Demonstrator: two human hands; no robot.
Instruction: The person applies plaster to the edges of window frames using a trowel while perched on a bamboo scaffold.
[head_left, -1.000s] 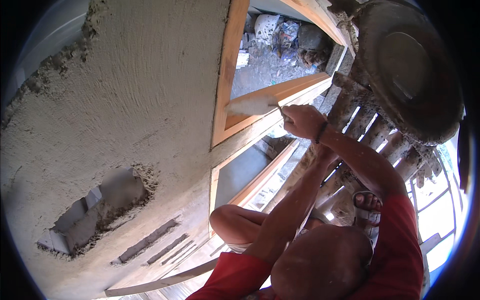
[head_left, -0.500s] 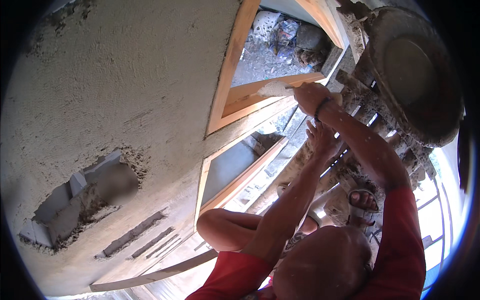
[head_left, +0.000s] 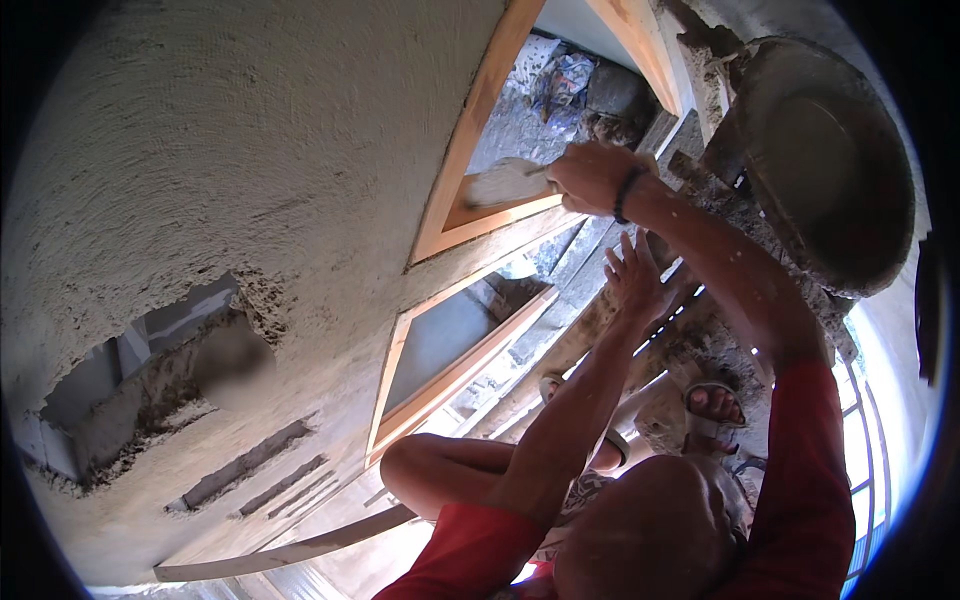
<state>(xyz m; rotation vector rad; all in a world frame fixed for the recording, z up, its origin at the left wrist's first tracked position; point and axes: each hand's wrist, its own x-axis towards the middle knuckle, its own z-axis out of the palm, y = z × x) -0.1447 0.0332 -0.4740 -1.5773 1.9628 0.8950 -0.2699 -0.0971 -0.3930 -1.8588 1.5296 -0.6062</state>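
My right hand (head_left: 597, 178), with a dark band at the wrist, is closed round a trowel. The trowel's blade (head_left: 508, 183) points left, blurred at its tip, and looks coated with grey mortar. It lies over the lower corner of the upper wooden frame (head_left: 470, 120), beside the plastered wall (head_left: 250, 140); whether it touches the wood I cannot tell. Below the right wrist, my left hand (head_left: 637, 275) is raised with its fingers spread and holds nothing that shows.
A large round basin (head_left: 895, 190) with grey wet mix stands at the upper right on rough planks. A second wooden frame (head_left: 470, 345) lies lower down. The wall has a ragged hole (head_left: 150, 360) and several narrow slots. Sandalled feet (head_left: 715, 403) rest on the planks.
My right hand and the trowel have moved left, toward the wall side of the frame. The left hand has shifted slightly down, now apart from the right wrist. The view has tilted a little.
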